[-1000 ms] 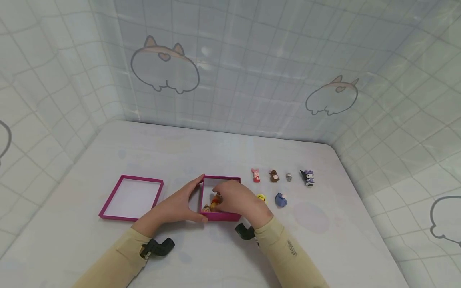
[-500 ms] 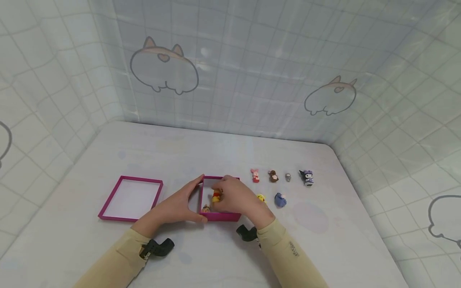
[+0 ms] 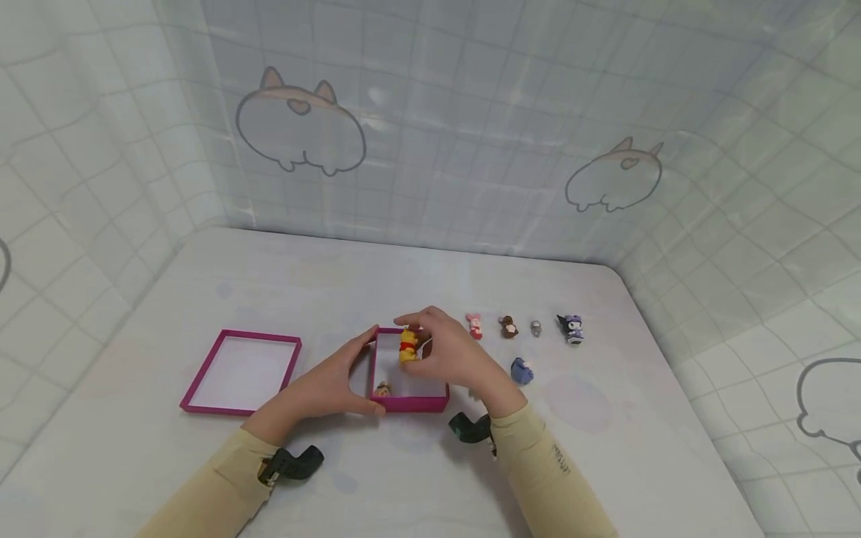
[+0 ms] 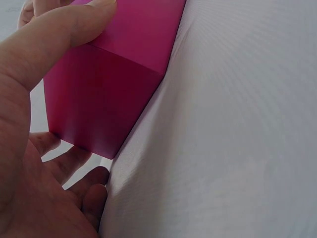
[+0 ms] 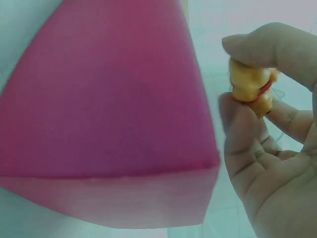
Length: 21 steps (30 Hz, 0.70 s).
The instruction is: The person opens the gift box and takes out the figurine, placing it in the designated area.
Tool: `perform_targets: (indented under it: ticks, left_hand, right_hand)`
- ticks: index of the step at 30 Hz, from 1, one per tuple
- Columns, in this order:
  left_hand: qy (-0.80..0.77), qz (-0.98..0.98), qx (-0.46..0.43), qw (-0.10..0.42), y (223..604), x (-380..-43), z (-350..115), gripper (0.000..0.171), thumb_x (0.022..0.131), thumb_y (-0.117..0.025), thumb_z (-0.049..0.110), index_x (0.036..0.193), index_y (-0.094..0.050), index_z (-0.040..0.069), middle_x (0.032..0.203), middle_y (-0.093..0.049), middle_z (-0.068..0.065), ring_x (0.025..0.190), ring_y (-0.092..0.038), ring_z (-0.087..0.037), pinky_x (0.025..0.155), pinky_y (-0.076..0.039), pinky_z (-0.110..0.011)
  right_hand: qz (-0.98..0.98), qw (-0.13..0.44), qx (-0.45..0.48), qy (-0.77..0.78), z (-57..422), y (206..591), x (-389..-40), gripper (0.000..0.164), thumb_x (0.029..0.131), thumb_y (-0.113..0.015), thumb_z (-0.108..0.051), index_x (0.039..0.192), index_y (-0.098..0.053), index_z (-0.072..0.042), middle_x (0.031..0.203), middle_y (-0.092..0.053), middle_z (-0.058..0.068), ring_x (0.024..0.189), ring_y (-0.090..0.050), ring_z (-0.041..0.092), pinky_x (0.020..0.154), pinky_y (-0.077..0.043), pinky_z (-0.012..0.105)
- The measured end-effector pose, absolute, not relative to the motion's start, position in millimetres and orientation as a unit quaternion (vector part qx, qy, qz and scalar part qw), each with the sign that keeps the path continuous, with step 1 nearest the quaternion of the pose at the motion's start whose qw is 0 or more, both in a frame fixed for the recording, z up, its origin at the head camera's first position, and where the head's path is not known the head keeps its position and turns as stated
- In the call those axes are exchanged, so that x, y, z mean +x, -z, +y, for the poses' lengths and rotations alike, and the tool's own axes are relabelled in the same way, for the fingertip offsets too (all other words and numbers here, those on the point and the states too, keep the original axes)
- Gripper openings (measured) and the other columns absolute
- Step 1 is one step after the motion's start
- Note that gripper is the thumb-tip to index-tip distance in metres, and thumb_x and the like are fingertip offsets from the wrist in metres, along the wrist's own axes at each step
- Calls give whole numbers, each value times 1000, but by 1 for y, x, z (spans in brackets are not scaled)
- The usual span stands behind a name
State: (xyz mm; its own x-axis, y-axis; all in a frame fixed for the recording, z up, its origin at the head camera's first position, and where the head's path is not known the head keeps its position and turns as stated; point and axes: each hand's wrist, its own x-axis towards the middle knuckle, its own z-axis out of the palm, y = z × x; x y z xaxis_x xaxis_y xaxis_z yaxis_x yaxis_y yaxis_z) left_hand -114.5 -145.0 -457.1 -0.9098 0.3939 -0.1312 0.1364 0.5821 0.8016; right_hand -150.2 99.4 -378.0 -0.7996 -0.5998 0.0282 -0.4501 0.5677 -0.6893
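My right hand (image 3: 457, 355) pinches a yellow bear figurine (image 3: 407, 346) with a red shirt between thumb and fingers, raised over the magenta box (image 3: 417, 404). In the right wrist view the bear figurine (image 5: 250, 82) appears beside the box's outer wall (image 5: 109, 99). My left hand (image 3: 332, 385) grips the box's left side, thumb at the front corner and fingers towards the back corner. The left wrist view shows that thumb on the box wall (image 4: 99, 94). Inside the box, a small brownish figurine (image 3: 383, 389) lies in the near left corner.
Left of the box lies a white lid with a magenta rim (image 3: 296, 359). To the right stand a pink figurine (image 3: 474, 326), a brown one (image 3: 508, 327), a small grey one (image 3: 536, 328), a black-and-purple one (image 3: 572, 329) and a blue one (image 3: 521, 371).
My right hand has lifted the yellow bear figurine from low in the box, moving up and away from me. The left hand keeps its grip. A yellow figurine right of the box is now hidden.
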Motion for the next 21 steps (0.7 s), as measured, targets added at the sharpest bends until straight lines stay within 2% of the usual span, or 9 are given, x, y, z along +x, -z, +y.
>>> perform_targets:
  ticks: [6,14,21]
  left_hand:
    - [-436,874,154,146,457,-115,-145,131,56,-87,64,159,-13,32,162,-22,1,147,-21,-25,112,-29,-57]
    - [-436,874,155,147,458,-116,-145,132,56,-88,63,159,-11,34,162,-21,2,148,-20,-25,111,-29,-59]
    - [-440,872,151,151,461,-116,-145,131,56,-88,63,159,-12,35,162,-21,2,147,-20,-24,111,-29,-59]
  right_hand:
    - [875,84,-307,364,101,379,-152,51,78,-84,-30,125,-66,-21,116,-53,-8,83,-58,20,68,-54,27]
    - [868,104,-277,399,101,377,-153,61,78,-86,-27,133,-59,-26,121,-57,-8,101,-64,9,82,-55,24]
    - [859,96,-267,426,104,374,-148,57,74,-88,-35,125,-63,-29,119,-57,-12,91,-63,9,76,-57,29]
